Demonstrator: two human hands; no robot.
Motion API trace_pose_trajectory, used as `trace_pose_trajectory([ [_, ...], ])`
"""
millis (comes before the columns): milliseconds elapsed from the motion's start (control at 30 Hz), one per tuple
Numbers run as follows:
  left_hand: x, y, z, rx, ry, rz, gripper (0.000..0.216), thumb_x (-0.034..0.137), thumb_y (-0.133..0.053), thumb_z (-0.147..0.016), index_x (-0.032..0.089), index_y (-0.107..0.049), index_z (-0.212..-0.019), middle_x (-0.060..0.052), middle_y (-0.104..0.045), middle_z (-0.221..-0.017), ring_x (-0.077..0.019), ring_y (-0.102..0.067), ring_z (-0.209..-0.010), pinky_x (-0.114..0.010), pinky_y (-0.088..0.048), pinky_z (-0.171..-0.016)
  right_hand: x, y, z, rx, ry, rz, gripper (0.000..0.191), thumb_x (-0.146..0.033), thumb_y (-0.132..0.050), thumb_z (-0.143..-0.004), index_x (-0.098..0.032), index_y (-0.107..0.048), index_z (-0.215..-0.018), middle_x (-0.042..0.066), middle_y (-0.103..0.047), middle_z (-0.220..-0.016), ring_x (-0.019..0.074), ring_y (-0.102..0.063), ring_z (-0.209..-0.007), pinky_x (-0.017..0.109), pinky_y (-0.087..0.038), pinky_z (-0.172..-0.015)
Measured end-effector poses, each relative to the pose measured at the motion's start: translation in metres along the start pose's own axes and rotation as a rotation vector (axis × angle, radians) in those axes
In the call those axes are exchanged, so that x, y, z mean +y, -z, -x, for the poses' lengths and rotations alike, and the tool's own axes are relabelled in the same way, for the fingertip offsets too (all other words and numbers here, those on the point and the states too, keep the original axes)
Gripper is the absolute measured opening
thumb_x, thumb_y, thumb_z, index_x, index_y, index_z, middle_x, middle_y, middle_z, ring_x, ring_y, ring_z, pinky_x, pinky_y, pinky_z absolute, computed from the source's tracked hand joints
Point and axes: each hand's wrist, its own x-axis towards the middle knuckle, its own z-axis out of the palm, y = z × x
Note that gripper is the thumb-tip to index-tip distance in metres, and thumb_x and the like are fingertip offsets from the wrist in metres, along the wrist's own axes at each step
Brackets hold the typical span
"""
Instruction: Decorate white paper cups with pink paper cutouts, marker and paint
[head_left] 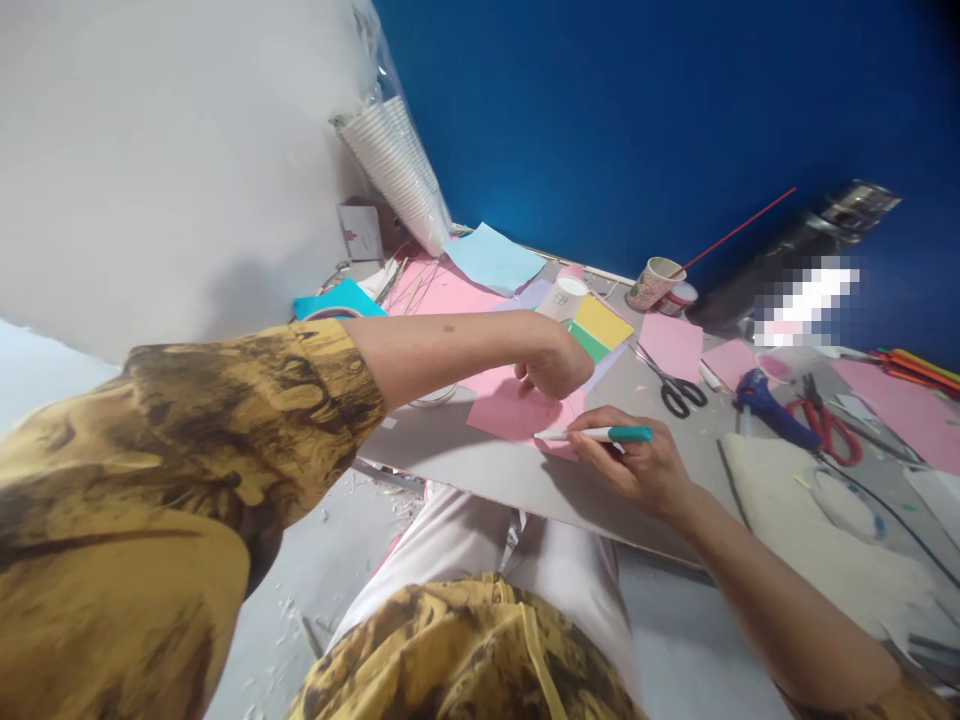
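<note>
Right hand has its grip clamped on the pen, long axis left-right, tip leftward near the near edge of the pink paper on the table; left hand is over the paper beyond the tip, grip state cannot be told.

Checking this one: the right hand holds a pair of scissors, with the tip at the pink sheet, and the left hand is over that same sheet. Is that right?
Not quite: the right hand holds a pen, not scissors, with the tip at the pink sheet; the left hand is over that same sheet. The head view shows this.
</note>
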Motion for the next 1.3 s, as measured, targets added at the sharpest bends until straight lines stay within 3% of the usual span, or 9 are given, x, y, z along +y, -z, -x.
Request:
trace_pose_trajectory([
  [100, 0.000, -0.005, 0.001, 0.016, -0.001, -0.022, 0.023, -0.001, -0.061, -0.057, 0.018, -0.072, -0.064, -0.005, -0.065, -0.053, -0.0233, -0.057, -0.062, -0.036, -0.043, -0.069, 0.003, 0.006, 0.006, -0.024, -0.020, -0.003, 0.015, -0.024, -0.057, -0.097, -0.020, -0.069, -0.088, 0.005, -0.077, -0.078, 0.0139, -0.070, -0.058, 0.022, -0.052, -0.054],
  [233, -0.002, -0.013, 0.004, 0.150, 0.001, 0.015, 0.021, 0.006, -0.067, -0.058, 0.018, -0.076, -0.074, -0.007, -0.070, -0.065, -0.0230, -0.058, -0.064, -0.035, -0.042, -0.070, 0.007, 0.013, 0.012, -0.036, -0.067, -0.023, 0.021, -0.026, -0.055, -0.098, -0.019, -0.069, -0.084, 0.005, -0.077, -0.077, 0.0145, -0.071, -0.060, 0.022, -0.052, -0.055],
  [433, -0.008, -0.028, 0.015, 0.235, 0.011, -0.108, 0.029, 0.012, -0.063, -0.076, 0.021, -0.077, -0.100, -0.010, -0.075, -0.091, -0.0204, -0.060, -0.067, -0.031, -0.038, -0.064, 0.011, 0.023, 0.015, -0.039, -0.159, -0.066, 0.020, -0.024, -0.057, -0.096, -0.021, -0.070, -0.081, 0.002, -0.075, -0.074, 0.0137, -0.069, -0.058, 0.022, -0.051, -0.057],
  [633, -0.015, -0.065, 0.015, 0.457, -0.003, -0.187, 0.020, 0.031, -0.062, -0.087, 0.023, -0.075, -0.100, -0.008, -0.072, -0.082, -0.0213, -0.062, -0.071, -0.029, -0.034, -0.060, 0.014, 0.028, 0.014, -0.041, -0.227, -0.087, 0.020, -0.024, -0.058, -0.094, -0.020, -0.067, -0.077, 0.001, -0.073, -0.072, 0.0131, -0.067, -0.059, 0.022, -0.051, -0.058],
  [800, -0.009, -0.089, 0.016, 0.633, -0.028, -0.282, 0.020, 0.022, -0.055, -0.091, 0.018, -0.074, -0.085, -0.010, -0.068, -0.074, -0.0239, -0.061, -0.076, -0.033, -0.035, -0.066, 0.015, 0.030, 0.009, -0.084, -0.226, -0.122, 0.022, -0.024, -0.056, -0.095, -0.020, -0.065, -0.075, -0.001, -0.072, -0.070, 0.0100, -0.061, -0.050, 0.021, -0.047, -0.052],
  [967, -0.005, -0.094, 0.022, 0.653, -0.112, -0.283, 0.018, 0.011, -0.059, -0.086, 0.017, -0.068, -0.072, -0.008, -0.066, -0.067, -0.0231, -0.057, -0.078, -0.035, -0.033, -0.070, 0.021, 0.033, 0.008, -0.096, -0.243, -0.092, 0.024, -0.024, -0.056, -0.094, -0.020, -0.063, -0.072, -0.001, -0.071, -0.068, 0.0098, -0.058, -0.047, 0.022, -0.045, -0.049],
  [1133, -0.007, -0.097, 0.023, 0.658, -0.140, -0.271, 0.018, 0.011, -0.058, -0.087, 0.017, -0.065, -0.071, -0.007, -0.069, -0.072, -0.0221, -0.055, -0.080, -0.036, -0.030, -0.071, 0.033, 0.035, 0.006, -0.098, -0.290, -0.071, 0.025, -0.027, -0.058, -0.094, -0.020, -0.063, -0.070, 0.001, -0.072, -0.070, 0.0112, -0.061, -0.050, 0.023, -0.046, -0.050],
  [1300, -0.007, -0.099, 0.023, 0.652, -0.140, -0.253, 0.021, 0.012, -0.056, -0.091, 0.017, -0.064, -0.073, -0.007, -0.069, -0.072, -0.0218, -0.056, -0.080, -0.036, -0.029, -0.073, 0.041, 0.034, 0.001, -0.042, -0.313, -0.032, 0.020, -0.027, -0.059, -0.092, -0.020, -0.065, -0.075, -0.002, -0.067, -0.056, 0.0110, -0.058, -0.043, 0.022, -0.045, -0.048],
])
